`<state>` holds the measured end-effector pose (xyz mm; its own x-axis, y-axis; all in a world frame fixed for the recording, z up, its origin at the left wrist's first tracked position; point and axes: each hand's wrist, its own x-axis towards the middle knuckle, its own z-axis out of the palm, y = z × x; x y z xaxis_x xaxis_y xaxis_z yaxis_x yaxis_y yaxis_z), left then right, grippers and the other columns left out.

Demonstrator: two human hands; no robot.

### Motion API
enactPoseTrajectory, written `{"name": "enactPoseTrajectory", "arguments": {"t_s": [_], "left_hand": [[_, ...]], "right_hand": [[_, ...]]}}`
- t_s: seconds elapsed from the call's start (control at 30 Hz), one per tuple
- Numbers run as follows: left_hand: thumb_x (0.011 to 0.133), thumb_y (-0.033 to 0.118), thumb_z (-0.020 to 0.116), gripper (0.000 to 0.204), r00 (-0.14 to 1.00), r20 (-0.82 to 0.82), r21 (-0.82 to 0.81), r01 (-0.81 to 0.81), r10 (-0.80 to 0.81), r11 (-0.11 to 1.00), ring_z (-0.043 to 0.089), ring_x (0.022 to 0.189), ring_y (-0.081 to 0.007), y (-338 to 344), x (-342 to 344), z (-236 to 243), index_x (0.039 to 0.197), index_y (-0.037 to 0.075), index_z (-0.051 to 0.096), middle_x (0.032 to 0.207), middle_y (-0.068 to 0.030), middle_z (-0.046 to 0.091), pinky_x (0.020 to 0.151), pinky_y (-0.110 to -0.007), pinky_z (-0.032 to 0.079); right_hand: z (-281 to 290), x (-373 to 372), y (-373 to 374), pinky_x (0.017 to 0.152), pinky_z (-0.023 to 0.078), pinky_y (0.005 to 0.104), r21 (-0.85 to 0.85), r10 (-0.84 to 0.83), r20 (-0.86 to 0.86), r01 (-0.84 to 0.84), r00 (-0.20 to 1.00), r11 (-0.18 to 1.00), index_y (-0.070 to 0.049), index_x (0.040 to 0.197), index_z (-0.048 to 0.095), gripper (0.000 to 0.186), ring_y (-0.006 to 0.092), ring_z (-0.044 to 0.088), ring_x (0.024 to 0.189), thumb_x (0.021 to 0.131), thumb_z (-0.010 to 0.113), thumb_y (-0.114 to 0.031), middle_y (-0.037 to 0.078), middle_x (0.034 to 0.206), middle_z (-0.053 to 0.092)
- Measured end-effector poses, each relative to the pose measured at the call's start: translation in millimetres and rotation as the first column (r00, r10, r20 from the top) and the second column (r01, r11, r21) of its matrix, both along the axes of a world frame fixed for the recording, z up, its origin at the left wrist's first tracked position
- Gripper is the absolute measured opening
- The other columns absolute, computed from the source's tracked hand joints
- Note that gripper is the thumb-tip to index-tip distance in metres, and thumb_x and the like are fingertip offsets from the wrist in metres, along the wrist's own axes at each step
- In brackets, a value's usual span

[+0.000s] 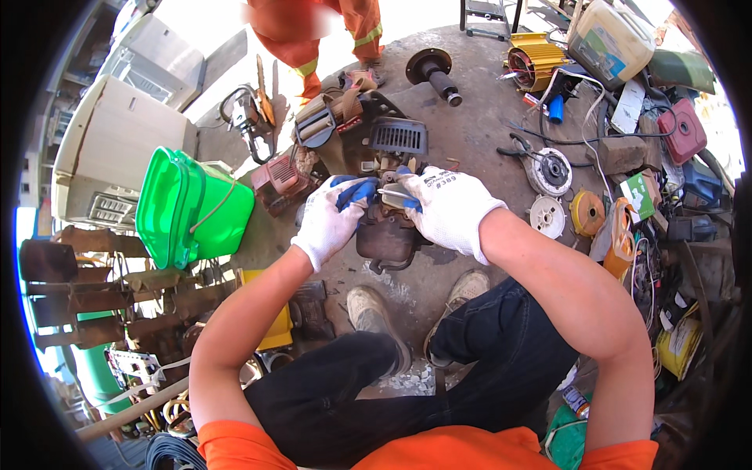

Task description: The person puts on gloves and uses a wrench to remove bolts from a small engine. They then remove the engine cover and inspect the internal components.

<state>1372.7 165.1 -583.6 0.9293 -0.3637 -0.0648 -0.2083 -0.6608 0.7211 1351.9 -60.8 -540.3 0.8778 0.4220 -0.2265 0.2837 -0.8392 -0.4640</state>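
My left hand [337,215], in a white glove with blue palm, has its fingers curled at the top of a dark, grimy small engine [386,244] between my feet. What they hold is hidden. My right hand [446,204], gloved the same way, grips a silver metal tool [395,197] against the engine's middle, close beside my left fingertips. The tool's exact kind is unclear. A dark slotted cover [398,135] sits at the engine's far end.
A green bucket [188,215] and white appliance casing [94,160] are left; a chainsaw [251,125] and person in orange trousers [356,23] beyond. Right lie a flanged shaft [435,78], round machine parts [546,171], yellow housing [533,63], jerrycans [607,43] and cables.
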Motion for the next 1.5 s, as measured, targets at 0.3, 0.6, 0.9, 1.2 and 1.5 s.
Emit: {"name": "enactPoseTrajectory", "arguments": {"t_s": [0.3, 0.6, 0.9, 1.2, 1.5], "left_hand": [[0.087, 0.028, 0.065, 0.025, 0.975, 0.131, 0.645, 0.055, -0.182, 0.762, 0.063, 0.095, -0.0323, -17, 8, 30, 0.104, 0.010, 0.066, 0.097, -0.0141, 0.062, 0.081, -0.044, 0.050], [0.083, 0.010, 0.065, 0.023, 0.968, 0.080, 0.392, 0.190, -0.239, 0.900, 0.063, 0.095, -0.0378, -8, 19, 22, 0.105, 0.003, 0.066, 0.101, -0.0175, 0.064, 0.084, -0.042, 0.050], [0.076, 0.001, 0.065, 0.036, 0.961, 0.014, 0.276, 0.261, -0.275, 0.925, 0.064, 0.099, -0.0353, -8, 25, 27, 0.111, 0.006, 0.069, 0.103, -0.0157, 0.065, 0.088, -0.039, 0.050], [0.080, 0.015, 0.067, 0.027, 0.990, -0.027, 0.467, 0.132, -0.135, 0.874, 0.063, 0.101, -0.0361, -13, 24, 48, 0.104, 0.004, 0.069, 0.109, -0.0190, 0.065, 0.088, -0.043, 0.050], [0.085, 0.013, 0.062, 0.026, 0.938, 0.006, 0.578, 0.281, -0.348, 0.766, 0.061, 0.103, -0.0383, -14, 26, 38, 0.109, 0.003, 0.063, 0.101, -0.0212, 0.064, 0.089, -0.044, 0.048]], "right_hand": [[2, 2, -1, 0.079, 0.054, 0.0449, -0.011, 0.014, -0.027, -0.014, 1.000, 1.000, 0.000, 0.107, 0.064, 0.030, 0.0362, 0.068, 0.090, 0.092, 0.051, -0.022, 0.022, 0.100, 0.069], [7, 4, -2, 0.080, 0.053, 0.0428, -0.020, 0.048, -0.054, -0.050, 0.997, 0.999, 0.000, 0.107, 0.065, 0.028, 0.0344, 0.068, 0.092, 0.091, 0.049, -0.017, 0.021, 0.101, 0.068], [8, 3, -3, 0.082, 0.054, 0.0425, -0.030, 0.041, -0.066, -0.043, 0.997, 0.999, 0.001, 0.109, 0.064, 0.029, 0.0342, 0.068, 0.093, 0.090, 0.049, -0.017, 0.022, 0.102, 0.068], [10, 5, -4, 0.082, 0.054, 0.0427, -0.032, 0.052, -0.073, -0.055, 0.996, 0.998, 0.002, 0.110, 0.064, 0.030, 0.0344, 0.068, 0.095, 0.090, 0.050, -0.016, 0.022, 0.105, 0.068], [13, 4, -2, 0.082, 0.054, 0.0425, -0.039, 0.054, -0.084, -0.057, 0.995, 0.998, 0.002, 0.110, 0.063, 0.031, 0.0334, 0.068, 0.096, 0.089, 0.050, -0.015, 0.022, 0.106, 0.068]]}}
